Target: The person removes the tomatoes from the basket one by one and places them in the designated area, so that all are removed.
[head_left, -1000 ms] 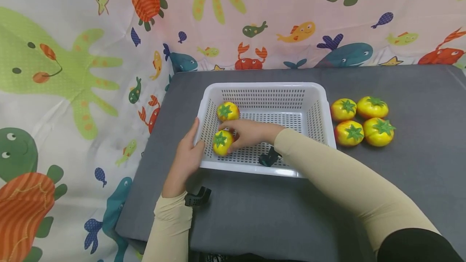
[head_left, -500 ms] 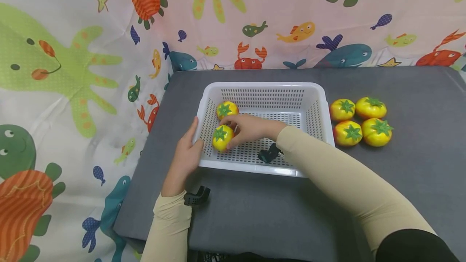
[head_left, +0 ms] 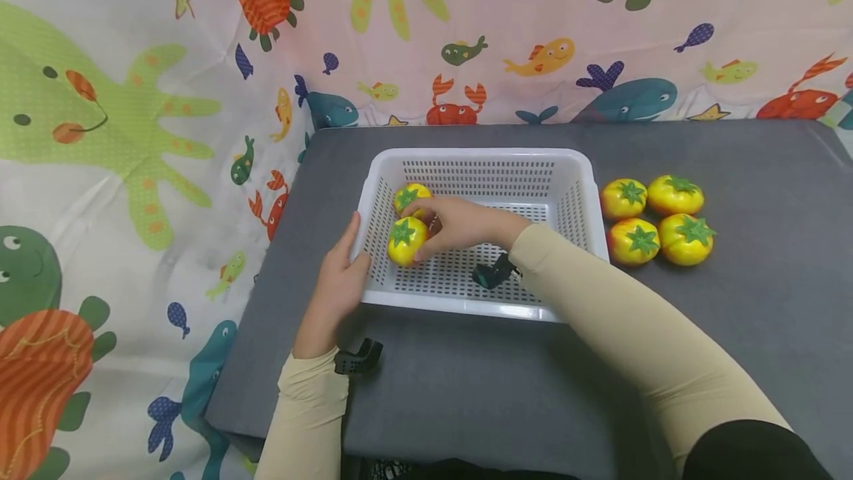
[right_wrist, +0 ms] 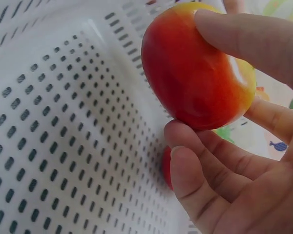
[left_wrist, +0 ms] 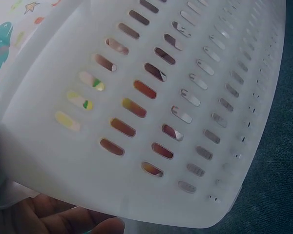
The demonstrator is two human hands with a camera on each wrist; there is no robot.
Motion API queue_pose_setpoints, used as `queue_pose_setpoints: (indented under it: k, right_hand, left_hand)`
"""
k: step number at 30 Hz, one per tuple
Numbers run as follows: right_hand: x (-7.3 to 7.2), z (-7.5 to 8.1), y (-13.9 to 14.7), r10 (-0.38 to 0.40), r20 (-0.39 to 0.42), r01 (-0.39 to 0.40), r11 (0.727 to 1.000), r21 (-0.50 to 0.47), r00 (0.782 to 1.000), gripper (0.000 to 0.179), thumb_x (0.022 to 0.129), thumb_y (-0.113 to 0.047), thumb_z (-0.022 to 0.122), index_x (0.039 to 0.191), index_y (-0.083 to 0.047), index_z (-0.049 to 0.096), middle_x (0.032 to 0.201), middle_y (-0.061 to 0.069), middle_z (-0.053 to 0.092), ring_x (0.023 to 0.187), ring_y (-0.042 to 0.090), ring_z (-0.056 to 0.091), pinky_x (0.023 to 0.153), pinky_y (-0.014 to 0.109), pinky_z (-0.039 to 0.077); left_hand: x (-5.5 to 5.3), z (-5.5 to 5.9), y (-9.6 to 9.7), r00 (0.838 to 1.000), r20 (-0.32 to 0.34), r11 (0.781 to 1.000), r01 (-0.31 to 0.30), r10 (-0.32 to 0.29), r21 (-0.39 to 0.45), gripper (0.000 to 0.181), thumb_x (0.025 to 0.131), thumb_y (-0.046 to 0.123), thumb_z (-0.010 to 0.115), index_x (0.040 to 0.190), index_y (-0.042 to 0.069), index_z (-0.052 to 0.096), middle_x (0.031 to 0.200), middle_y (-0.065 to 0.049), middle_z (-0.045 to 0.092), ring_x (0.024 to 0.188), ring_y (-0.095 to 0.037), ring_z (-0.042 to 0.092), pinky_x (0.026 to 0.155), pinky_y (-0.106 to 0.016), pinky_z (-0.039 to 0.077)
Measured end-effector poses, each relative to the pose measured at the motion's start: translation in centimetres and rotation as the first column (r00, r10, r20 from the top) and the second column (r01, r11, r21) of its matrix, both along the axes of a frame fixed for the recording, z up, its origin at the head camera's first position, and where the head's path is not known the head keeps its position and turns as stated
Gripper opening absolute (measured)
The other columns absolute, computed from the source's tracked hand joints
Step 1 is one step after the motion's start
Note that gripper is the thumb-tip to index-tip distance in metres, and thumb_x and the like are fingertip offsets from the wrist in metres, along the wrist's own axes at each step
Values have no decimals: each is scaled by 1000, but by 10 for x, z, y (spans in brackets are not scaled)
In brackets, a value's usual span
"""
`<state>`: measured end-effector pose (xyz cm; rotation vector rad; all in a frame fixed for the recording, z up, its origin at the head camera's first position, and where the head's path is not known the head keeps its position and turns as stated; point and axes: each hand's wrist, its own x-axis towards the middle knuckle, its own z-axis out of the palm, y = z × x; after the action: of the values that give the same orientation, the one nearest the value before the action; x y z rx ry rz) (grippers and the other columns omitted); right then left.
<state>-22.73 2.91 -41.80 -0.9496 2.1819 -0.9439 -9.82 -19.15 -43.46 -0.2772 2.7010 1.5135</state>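
Note:
In the head view, my right hand (head_left: pixel 463 224) pinches a yellow-and-red tomato (head_left: pixel 406 243) with a green star-shaped top, inside the left part of a white plastic basket (head_left: pixel 480 155). Just behind it sits another tomato (head_left: pixel 409 193), partly covered by my fingers. The right wrist view shows thumb and fingers round the held tomato (right_wrist: pixel 185 68), above the basket's slotted floor (right_wrist: pixel 49 146); a red bit of the other tomato (right_wrist: pixel 167 168) peeks out below. My left hand (head_left: pixel 338 284) grips the basket's left rim; its fingers (left_wrist: pixel 63 219) show below the wall (left_wrist: pixel 88 161).
Several more tomatoes (head_left: pixel 660 221) stand grouped on the grey table (head_left: pixel 480 376), right of the basket. A curtain (head_left: pixel 400 80) printed with sea animals hangs behind and to the left. Dark wrist cameras sit on both arms.
My right hand has moved the tomato a little away from me, toward the tomato behind it, which is now more covered. The left hand keeps its hold on the rim.

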Motion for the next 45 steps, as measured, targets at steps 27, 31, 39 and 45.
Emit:
queue_pose_setpoints:
  k: [27, 31, 39, 45]
  right_hand:
    - [-4, 20, 35, -186, 56, 191, 977, -92, 981, 74, 82, -36, 90, 147, -24, 58, 137, 6, 61, 113, 27, 62, 94, 41, 59]
    - [-5, 20, 44, -199, 47, 202, 976, -78, 979, 73, 81, -37, 90, 146, -25, 59, 135, 6, 62, 112, 28, 63, 93, 42, 59]
    - [1, 19, 58, -205, 41, 208, 974, -88, 978, 73, 82, -40, 90, 146, -27, 58, 136, 6, 62, 112, 27, 63, 93, 41, 60]
    - [9, 21, 70, -229, 36, 231, 967, -109, 973, 72, 83, -37, 90, 146, -24, 59, 135, 7, 63, 111, 28, 64, 95, 43, 59]
  left_hand:
    - [1, 1, -3, 1000, 19, 1000, -2, 2, -29, 74, 103, 13, 43, 169, 36, 18, 162, -12, 46, 123, -36, 67, 89, -56, 60]
    - [0, -1, -1, 1000, 19, 1000, -5, 5, -9, 74, 103, 12, 45, 169, 35, 19, 162, -11, 46, 124, -35, 67, 90, -56, 60]
    - [1, -1, 1, 1000, 28, 1000, -11, 11, 3, 74, 103, 12, 44, 169, 36, 18, 162, -10, 47, 125, -32, 66, 90, -54, 60]
    - [-1, 3, 2, 999, 35, 1000, -5, 5, -16, 74, 104, 13, 44, 168, 38, 18, 161, -10, 48, 121, -33, 68, 84, -51, 62]
